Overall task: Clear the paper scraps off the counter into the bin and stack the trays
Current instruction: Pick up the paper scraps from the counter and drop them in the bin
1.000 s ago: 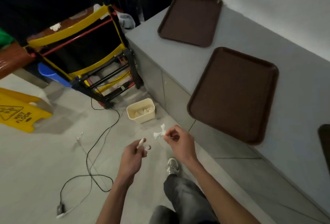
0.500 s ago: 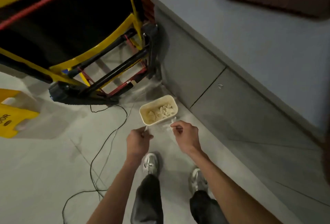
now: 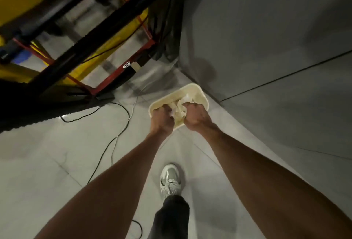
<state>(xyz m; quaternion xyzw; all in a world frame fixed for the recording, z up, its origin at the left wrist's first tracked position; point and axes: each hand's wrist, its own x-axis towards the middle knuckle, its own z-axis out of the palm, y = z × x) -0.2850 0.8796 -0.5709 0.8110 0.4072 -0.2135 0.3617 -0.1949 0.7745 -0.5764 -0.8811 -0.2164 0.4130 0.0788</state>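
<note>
Obs.: your left hand (image 3: pixel 162 118) and right hand (image 3: pixel 196 116) are both at the near rim of the bin (image 3: pixel 192 86), knuckles up and fingers curled tight. A white piece shows at the fingertips of each, so both read as pinching paper, though the grip itself is hidden. The paper scraps (image 3: pixel 180 108) are piled inside the bin, between your hands.

Risks:
- The scraps look light. Let go above the rim and a piece may drift onto the floor beside the bin.
- The bin looks small and light. A knuckle on its near rim could tip or slide it.
- A cable (image 3: pixel 114 139) trails just left of the bin and could snag your foot as you rise.
- No trays are in view, so I judge the stacking not done.
</note>
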